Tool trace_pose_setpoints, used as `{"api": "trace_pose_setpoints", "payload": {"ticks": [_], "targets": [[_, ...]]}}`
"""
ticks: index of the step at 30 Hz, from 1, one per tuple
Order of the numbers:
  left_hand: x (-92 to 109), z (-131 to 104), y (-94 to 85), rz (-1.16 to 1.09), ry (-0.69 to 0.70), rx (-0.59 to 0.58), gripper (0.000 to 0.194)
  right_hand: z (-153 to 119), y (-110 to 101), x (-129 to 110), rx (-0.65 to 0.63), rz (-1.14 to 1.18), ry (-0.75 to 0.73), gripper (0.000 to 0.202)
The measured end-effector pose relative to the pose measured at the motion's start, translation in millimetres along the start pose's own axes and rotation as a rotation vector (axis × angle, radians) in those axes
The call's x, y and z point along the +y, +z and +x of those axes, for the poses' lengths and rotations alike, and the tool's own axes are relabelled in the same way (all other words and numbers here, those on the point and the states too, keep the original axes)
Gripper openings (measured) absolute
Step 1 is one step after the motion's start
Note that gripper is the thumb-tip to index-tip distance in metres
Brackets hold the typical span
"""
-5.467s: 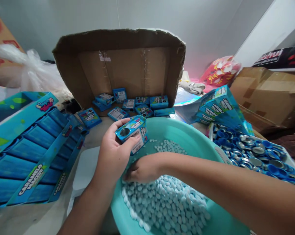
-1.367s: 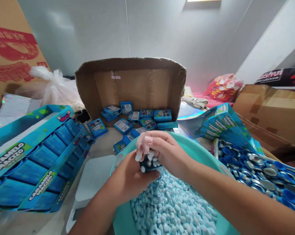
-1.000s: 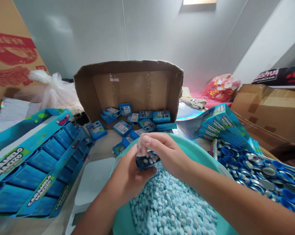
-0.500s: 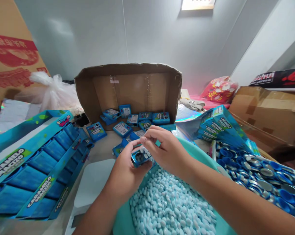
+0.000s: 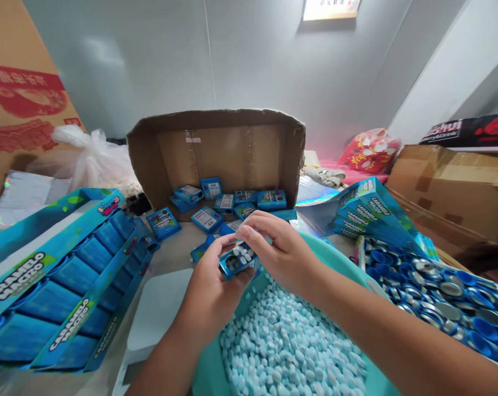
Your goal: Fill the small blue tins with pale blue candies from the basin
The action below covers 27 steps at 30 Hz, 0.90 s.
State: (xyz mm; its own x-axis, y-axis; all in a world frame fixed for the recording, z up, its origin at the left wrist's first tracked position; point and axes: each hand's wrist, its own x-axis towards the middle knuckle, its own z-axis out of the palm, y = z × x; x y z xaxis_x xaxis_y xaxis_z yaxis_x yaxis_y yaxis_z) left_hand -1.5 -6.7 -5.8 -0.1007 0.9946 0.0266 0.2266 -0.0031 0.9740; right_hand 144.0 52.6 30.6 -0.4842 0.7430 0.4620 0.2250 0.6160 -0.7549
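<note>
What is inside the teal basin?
The basin holds many pale blue candies. The left hand and right hand hide part of its far side; I cannot see there.

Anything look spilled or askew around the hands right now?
Yes: pale rounded candies sit loose on top of the blue rectangular printed box in the left hand, beside its round opening rather than inside. Behind, other blue boxes lie jumbled.

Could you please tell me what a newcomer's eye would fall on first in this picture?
Probably the turquoise tub of pale blue candies at the bottom centre. Just above them, the left hand holds a small blue container with candies at its opening, and the right hand is cupped close to it. The large blue display box at left and the blue-and-silver round pieces at right would likely come next.
</note>
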Motion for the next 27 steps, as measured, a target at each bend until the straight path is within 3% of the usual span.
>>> {"api": "trace_pose_setpoints", "payload": {"ticks": [6, 18, 27], "targets": [[6, 0, 3.8, -0.097, -0.001, -0.028, 0.049, -3, 3, -3, -0.086, 0.109, 0.008, 0.034], [8, 4, -2.5, 0.054, 0.131, 0.030, 0.055, -9, 1, -13, -0.238, 0.392, 0.052, 0.035], [6, 0, -5.4, 0.115, 0.151, 0.042, 0.053, -12, -2, -20, -0.377, 0.389, 0.055, 0.038]]}}
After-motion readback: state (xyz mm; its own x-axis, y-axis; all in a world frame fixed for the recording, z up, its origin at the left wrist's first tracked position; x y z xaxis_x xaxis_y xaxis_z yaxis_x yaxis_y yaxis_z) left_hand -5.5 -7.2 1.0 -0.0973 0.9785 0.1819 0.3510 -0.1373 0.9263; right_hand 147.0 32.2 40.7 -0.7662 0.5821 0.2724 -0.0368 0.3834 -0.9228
